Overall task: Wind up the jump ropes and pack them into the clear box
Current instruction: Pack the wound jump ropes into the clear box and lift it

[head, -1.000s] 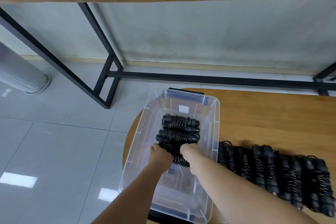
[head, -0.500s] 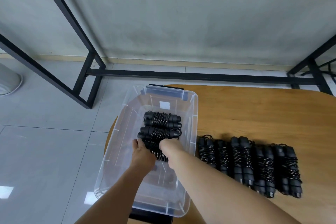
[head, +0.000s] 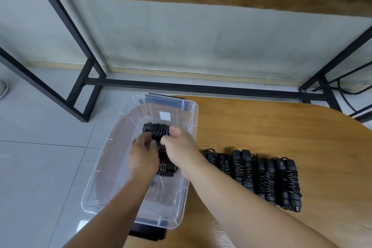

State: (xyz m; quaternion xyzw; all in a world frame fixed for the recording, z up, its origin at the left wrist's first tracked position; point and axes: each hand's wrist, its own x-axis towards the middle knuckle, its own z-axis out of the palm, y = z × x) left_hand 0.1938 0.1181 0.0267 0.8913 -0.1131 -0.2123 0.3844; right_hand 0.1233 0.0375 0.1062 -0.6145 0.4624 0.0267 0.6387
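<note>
The clear box (head: 100,169) sits at the left edge of the wooden table (head: 271,125). Inside it lie wound black jump ropes (head: 157,130), stacked side by side toward the far end. My left hand (head: 142,154) and my right hand (head: 180,145) both reach into the box. Their curled fingers and thumbs close on the bundles from the left and right sides. My hands hide the middle bundles; one bundle end (head: 167,170) shows below them. A row of several more wound jump ropes (head: 263,177) lies on the table right of the box.
A black object (head: 148,233) sticks out under the box's near end. Beyond the table are a tiled floor (head: 40,157), black metal frame legs (head: 88,78) and a wall. The table's far right part is bare wood.
Both hands have moved farther into the box, from the nearest bundle up to the ones beyond it. The view has swung, so box and table sit differently in frame.
</note>
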